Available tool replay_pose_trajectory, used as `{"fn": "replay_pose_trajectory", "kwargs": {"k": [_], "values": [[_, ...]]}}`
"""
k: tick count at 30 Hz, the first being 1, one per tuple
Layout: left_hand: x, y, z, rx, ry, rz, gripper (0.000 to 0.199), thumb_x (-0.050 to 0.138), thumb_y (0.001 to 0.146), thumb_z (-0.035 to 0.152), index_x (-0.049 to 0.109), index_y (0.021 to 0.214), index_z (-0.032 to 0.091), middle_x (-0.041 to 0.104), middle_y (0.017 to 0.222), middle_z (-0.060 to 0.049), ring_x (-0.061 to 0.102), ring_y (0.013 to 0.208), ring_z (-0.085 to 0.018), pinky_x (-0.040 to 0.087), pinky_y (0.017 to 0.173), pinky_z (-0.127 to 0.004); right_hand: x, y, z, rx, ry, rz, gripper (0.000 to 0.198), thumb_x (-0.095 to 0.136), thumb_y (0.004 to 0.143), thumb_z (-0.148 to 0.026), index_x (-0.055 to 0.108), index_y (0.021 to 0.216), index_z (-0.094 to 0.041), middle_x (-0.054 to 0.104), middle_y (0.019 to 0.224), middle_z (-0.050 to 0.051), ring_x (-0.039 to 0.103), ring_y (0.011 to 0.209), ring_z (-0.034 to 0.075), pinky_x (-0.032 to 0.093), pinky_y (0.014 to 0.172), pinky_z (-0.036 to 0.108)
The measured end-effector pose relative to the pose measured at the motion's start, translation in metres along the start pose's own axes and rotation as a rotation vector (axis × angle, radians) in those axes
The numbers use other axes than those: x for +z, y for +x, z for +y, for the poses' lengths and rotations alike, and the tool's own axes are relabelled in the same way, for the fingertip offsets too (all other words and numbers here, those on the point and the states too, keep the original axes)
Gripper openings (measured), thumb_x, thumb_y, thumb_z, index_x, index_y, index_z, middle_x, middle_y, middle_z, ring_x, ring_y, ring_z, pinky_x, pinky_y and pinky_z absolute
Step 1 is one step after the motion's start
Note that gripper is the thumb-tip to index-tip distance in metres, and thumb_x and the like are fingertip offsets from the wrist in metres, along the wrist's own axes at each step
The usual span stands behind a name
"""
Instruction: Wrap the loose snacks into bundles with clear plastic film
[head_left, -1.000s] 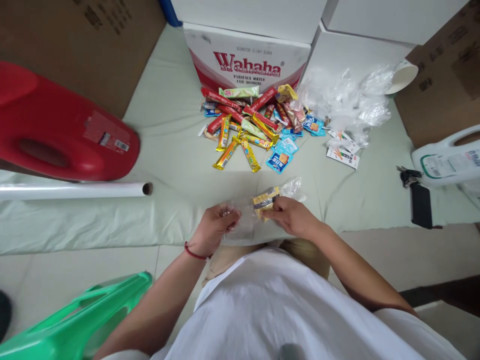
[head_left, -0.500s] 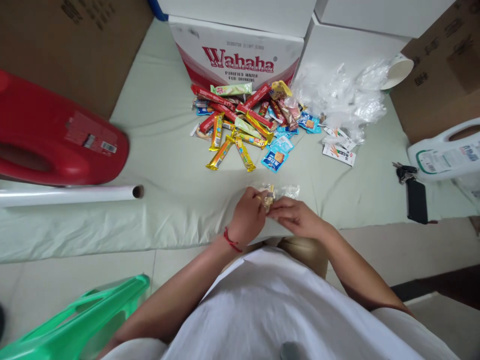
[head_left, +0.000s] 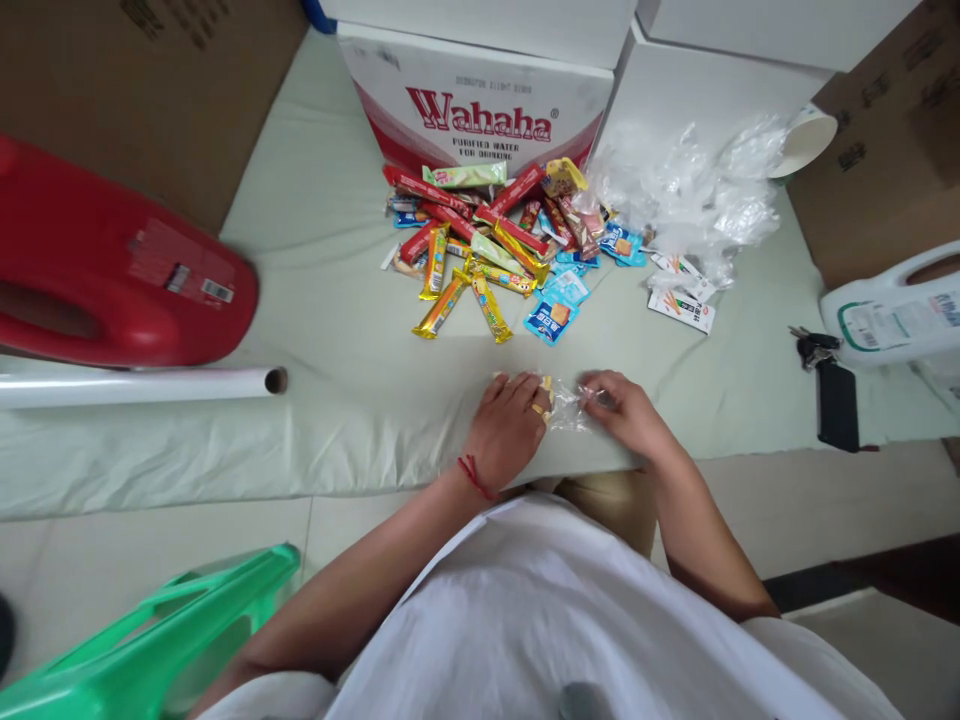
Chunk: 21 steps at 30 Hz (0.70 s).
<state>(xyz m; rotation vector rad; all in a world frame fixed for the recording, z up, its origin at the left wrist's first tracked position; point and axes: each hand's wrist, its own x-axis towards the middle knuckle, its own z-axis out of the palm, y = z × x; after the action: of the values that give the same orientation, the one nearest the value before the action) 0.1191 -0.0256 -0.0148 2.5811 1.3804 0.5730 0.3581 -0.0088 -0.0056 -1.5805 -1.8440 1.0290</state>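
Observation:
A clear plastic bag (head_left: 568, 408) lies near the table's front edge, stretched between my two hands. My left hand (head_left: 511, 425) lies over the bag's left end, its fingers curled down on it. Small yellow-and-white contents show beside those fingers, mostly hidden, so I cannot name them. At the bag's right end my right hand (head_left: 628, 408) is closed, pinching the gathered plastic. Beyond the hands a pile of wrapped snacks holds yellow packets (head_left: 491, 308), red bars (head_left: 427, 190) and blue sachets (head_left: 553, 318).
Crumpled clear bags (head_left: 675, 190) lie right of the snacks, before a Wahaha carton (head_left: 480, 100) and white boxes. A red jug (head_left: 112, 260) and white roll (head_left: 142, 385) stand left. A white jug (head_left: 892, 310), keys and black case (head_left: 836, 405) are right. A green stool (head_left: 165, 640) stands below.
My right hand has moved right, away from my left hand, drawing out the bag's end. My left hand has flattened over the contents.

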Motion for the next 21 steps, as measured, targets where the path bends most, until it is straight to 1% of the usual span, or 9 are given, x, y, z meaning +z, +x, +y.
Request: {"fn": "replay_pose_trajectory", "kwargs": {"k": [2,3,5,8,11,14,16,18,21], "values": [[0.003,-0.002,-0.005,0.015,-0.024,-0.033,0.036,0.053,0.099,0.016,0.071,0.130,0.018,0.069,0.144,-0.013,0.059,0.140,-0.028,0.040,0.123,-0.049,-0.005,0.000,-0.006,0.173,0.200,0.009,0.025,0.072,0.086,-0.046,0.062,0.085,-0.023,0.069,0.078,0.001,0.062,0.071,0.018,0.053,0.070,0.033],[0.005,-0.004,-0.006,0.014,-0.027,-0.035,0.037,0.052,0.100,0.017,0.070,0.133,0.019,0.068,0.145,-0.013,0.059,0.142,-0.028,0.040,0.123,-0.050,-0.007,0.002,-0.009,0.249,0.304,0.021,0.030,0.075,0.083,-0.049,0.060,0.082,-0.023,0.065,0.069,-0.001,0.057,0.060,0.016,0.048,0.059,0.029],[0.008,-0.008,-0.007,0.020,-0.032,-0.017,0.038,0.051,0.102,0.018,0.069,0.135,0.020,0.067,0.147,-0.014,0.057,0.144,-0.028,0.040,0.124,-0.050,-0.007,0.008,-0.019,0.338,0.480,0.051,0.037,0.082,0.074,-0.051,0.057,0.078,-0.023,0.057,0.058,-0.006,0.048,0.048,0.012,0.038,0.046,0.024],[0.019,-0.014,-0.005,0.026,-0.072,0.033,0.040,0.049,0.103,0.015,0.066,0.138,0.020,0.065,0.150,-0.015,0.057,0.145,-0.028,0.038,0.125,-0.051,0.007,0.022,-0.040,0.355,0.634,0.125,0.040,0.085,0.068,-0.049,0.057,0.078,-0.023,0.051,0.055,-0.009,0.039,0.041,0.008,0.028,0.039,0.022],[0.033,-0.019,-0.004,-0.027,-0.218,0.135,0.044,0.048,0.102,0.014,0.057,0.145,0.015,0.065,0.148,-0.020,0.058,0.144,-0.030,0.039,0.125,-0.054,0.037,0.036,-0.064,0.304,0.659,0.122,0.033,0.079,0.074,-0.048,0.059,0.084,-0.023,0.053,0.058,-0.009,0.044,0.044,0.009,0.033,0.042,0.023],[0.041,-0.025,-0.008,-0.204,-0.496,0.220,0.060,0.055,0.097,0.019,0.040,0.155,0.011,0.064,0.144,-0.025,0.062,0.138,-0.034,0.049,0.117,-0.056,0.069,0.040,-0.084,0.177,0.405,0.095,0.020,0.066,0.089,-0.041,0.062,0.086,-0.022,0.062,0.068,-0.003,0.058,0.060,0.013,0.044,0.057,0.025],[0.040,-0.028,-0.015,-0.310,-0.770,0.228,0.071,0.062,0.093,0.024,0.033,0.158,0.017,0.065,0.143,-0.022,0.067,0.131,-0.032,0.056,0.110,-0.052,0.083,0.036,-0.093,0.075,0.126,0.086,0.016,0.057,0.098,-0.034,0.065,0.091,-0.021,0.069,0.082,0.001,0.064,0.074,0.016,0.047,0.068,0.028],[0.035,-0.031,-0.025,-0.363,-1.084,0.266,0.072,0.067,0.089,0.027,0.036,0.154,0.025,0.063,0.147,-0.018,0.066,0.132,-0.029,0.057,0.109,-0.048,0.089,0.028,-0.099,-0.001,-0.157,0.039,0.019,0.052,0.103,-0.029,0.069,0.098,-0.022,0.071,0.096,0.005,0.065,0.084,0.018,0.046,0.073,0.030],[0.023,-0.029,-0.041,-0.422,-1.403,0.366,0.052,0.068,0.088,0.030,0.054,0.138,0.029,0.053,0.157,-0.012,0.056,0.144,-0.028,0.053,0.115,-0.047,0.094,0.011,-0.102,-0.097,-0.479,-0.043,0.025,0.048,0.108,-0.028,0.073,0.108,-0.022,0.070,0.104,0.009,0.063,0.094,0.023,0.045,0.075,0.033]]}}
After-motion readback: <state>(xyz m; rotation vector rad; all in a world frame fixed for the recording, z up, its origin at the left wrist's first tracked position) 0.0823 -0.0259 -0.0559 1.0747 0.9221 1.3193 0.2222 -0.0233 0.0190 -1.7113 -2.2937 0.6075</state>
